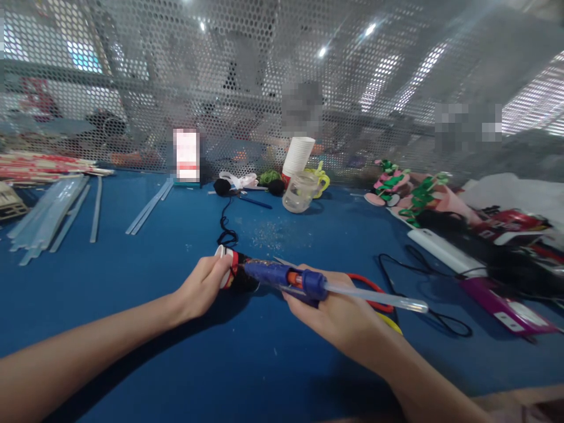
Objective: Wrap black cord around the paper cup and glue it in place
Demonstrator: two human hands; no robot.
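Note:
My left hand (pixel 203 286) is closed on a paper cup (pixel 227 276) lying on its side, its white rim to the left and black yarn around its right part. A black yarn strand (pixel 225 232) runs from the cup back to a black yarn ball (pixel 222 187). In my right hand (pixel 330 308) is a blue hot glue gun (pixel 273 274), with a clear glue stick (pixel 379 296) sticking out of its rear. The gun's tip is at the yarn-covered part of the cup; whether it touches is unclear. Scissors (pixel 372 294) with red and yellow handles lie partly hidden behind my right hand.
Glue sticks (pixel 53 214) lie at left. Along the back stand a lit phone (pixel 187 155), stacked paper cups (pixel 298 155) and a clear plastic jar (pixel 297 192). Craft flowers (pixel 418 194), a white power strip (pixel 447 252), a purple-and-white socket block (pixel 506 308) and cords occupy the right.

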